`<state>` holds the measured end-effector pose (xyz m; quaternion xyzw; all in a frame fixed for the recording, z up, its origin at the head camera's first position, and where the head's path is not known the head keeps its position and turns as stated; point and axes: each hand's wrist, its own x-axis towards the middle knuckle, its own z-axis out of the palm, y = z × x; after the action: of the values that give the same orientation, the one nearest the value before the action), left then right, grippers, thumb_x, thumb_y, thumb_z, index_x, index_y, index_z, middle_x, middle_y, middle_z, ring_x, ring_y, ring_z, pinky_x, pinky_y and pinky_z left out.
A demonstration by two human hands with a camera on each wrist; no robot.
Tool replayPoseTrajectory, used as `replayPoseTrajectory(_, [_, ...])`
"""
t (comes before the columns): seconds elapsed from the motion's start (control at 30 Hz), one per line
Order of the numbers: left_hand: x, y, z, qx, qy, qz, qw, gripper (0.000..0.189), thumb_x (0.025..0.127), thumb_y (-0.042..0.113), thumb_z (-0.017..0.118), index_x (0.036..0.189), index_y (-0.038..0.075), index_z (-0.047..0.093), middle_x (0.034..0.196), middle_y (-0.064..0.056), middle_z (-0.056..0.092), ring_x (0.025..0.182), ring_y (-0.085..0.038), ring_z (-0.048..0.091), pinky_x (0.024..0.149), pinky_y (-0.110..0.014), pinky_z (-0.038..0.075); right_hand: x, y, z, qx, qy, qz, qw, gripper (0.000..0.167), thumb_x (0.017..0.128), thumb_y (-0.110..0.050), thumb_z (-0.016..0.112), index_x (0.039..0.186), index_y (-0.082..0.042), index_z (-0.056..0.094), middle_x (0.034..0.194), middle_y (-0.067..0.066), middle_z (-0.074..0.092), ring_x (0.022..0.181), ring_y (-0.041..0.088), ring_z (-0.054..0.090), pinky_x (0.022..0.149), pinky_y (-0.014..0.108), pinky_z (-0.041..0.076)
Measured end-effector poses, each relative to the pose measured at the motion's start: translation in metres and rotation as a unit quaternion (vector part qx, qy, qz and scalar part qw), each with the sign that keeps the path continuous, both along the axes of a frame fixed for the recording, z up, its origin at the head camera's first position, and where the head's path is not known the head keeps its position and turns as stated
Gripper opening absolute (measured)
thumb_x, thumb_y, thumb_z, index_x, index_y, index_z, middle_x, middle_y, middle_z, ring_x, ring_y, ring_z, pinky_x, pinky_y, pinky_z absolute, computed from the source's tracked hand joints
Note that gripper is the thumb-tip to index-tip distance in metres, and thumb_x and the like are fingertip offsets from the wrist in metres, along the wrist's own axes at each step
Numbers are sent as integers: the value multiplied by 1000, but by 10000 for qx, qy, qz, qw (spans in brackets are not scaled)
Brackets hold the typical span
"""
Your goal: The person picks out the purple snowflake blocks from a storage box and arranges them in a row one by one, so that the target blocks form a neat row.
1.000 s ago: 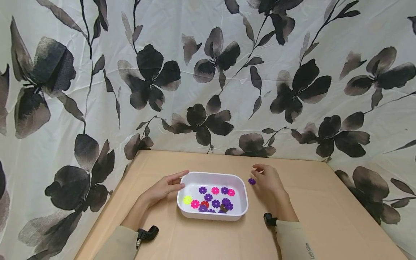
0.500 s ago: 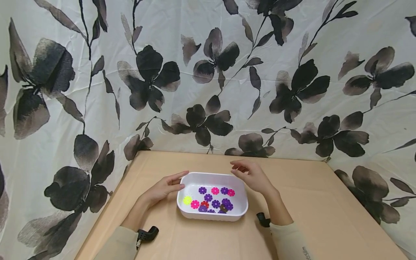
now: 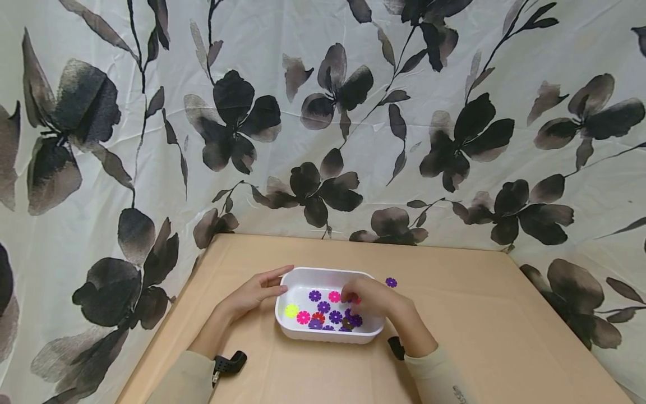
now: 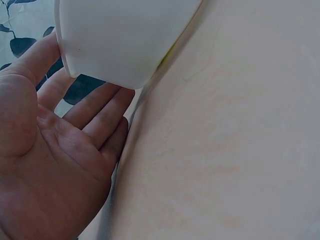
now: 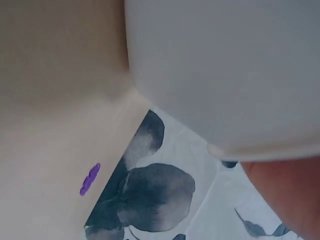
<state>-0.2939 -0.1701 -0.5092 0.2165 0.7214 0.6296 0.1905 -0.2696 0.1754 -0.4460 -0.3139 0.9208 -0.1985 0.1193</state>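
Observation:
A white plastic tray (image 3: 303,335) on the table holds several small flower-shaped discs, among them a yellow disc (image 3: 291,311), a pink disc (image 3: 303,317) and a purple disc (image 3: 323,307). My left hand (image 3: 255,293) holds the tray's left end, thumb at the rim. Its other fingers lie against the outer wall (image 4: 112,40) in the left wrist view. My right hand (image 3: 372,297) dips over the right side of the tray, fingers curled down among the discs; the fingertips are hidden, so I cannot tell whether they pinch one.
A lone purple flower disc (image 3: 391,282) lies on the tan table (image 3: 484,314) just past the tray's right end; the right wrist view shows this purple disc (image 5: 90,179) edge-on. A floral cloth (image 3: 383,168) hangs behind the table's back edge.
My right hand has left the purple disc beside the tray, swung left over the tray's back corner and come down inside. The left hand and tray have stayed put.

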Motion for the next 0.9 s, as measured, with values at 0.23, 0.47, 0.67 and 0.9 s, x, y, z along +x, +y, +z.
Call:
replayPoseTrajectory(0.23, [1, 0, 1, -1, 19, -20, 10000, 65, 103, 25, 67, 162, 19, 40, 166, -8, 40, 152, -30, 40, 123, -38, 37, 4, -5, -6, 248, -242, -56, 9994, 20, 86, -3, 83, 99, -16, 76, 88, -4, 68, 82, 10, 58, 79, 24, 57])
replayPoseTrajectory(0.47, [0, 0, 1, -10, 41, -35, 10000, 64, 103, 24, 66, 162, 19, 40, 167, -8, 40, 153, -30, 40, 122, -36, 38, 3, -6, -7, 339, -120, 39, 9993, 21, 85, -4, 85, 94, -16, 69, 84, -2, 64, 78, 8, 54, 70, 21, 50])
replayPoseTrajectory(0.67, [0, 0, 0, 17, 21, -51, 10000, 64, 103, 26, 67, 161, 19, 41, 166, -8, 40, 152, -30, 40, 121, -32, 40, 2, -3, -5, 98, -119, -108, 9998, 21, 85, -2, 83, 87, -16, 68, 79, -6, 60, 78, 10, 55, 71, 23, 50])
replayPoseTrajectory(0.9, [-1, 0, 1, 25, 54, -79, 10000, 65, 104, 24, 66, 162, 15, 38, 166, -10, 40, 153, -31, 39, 119, -28, 41, -6, 7, 2, -742, -225, -229, 9967, 17, 87, -5, 83, 78, -14, 73, 74, -7, 67, 70, 8, 60, 65, 21, 55])
